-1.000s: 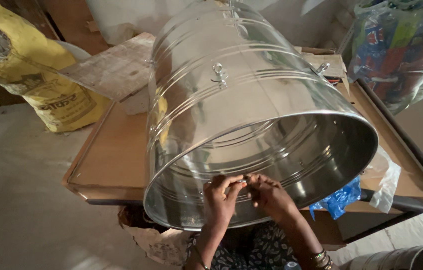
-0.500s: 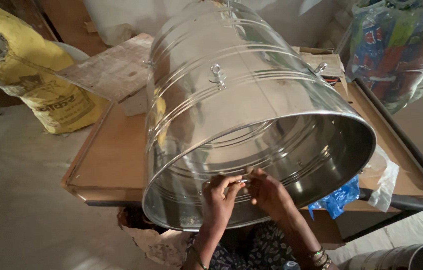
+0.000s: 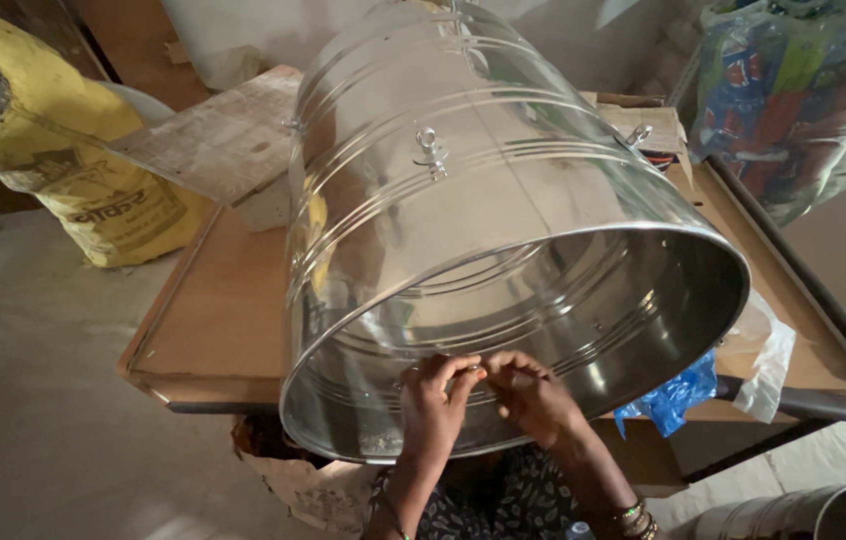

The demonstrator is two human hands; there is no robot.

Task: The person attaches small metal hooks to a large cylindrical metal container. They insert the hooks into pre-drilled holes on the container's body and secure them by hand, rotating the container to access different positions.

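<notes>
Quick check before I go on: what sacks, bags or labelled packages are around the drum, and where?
Yellow sack: far left, slumped, dark print.
Clear bag: top right, red, blue and green packs inside.
Blue plastic bag: table edge, right of the hands, crumpled.
No screens.

A: Dim indoor light, soft and even; it seems to fall from above, brightening the drum [image 3: 483, 200] wall beyond the hands.

B: Glare?

A: Streaky highlights along the drum ribs. Shadow pools under the desk [image 3: 223, 330], left of the left hand [image 3: 433, 400]. Corners bend slightly; the fingers look a little soft.
</notes>
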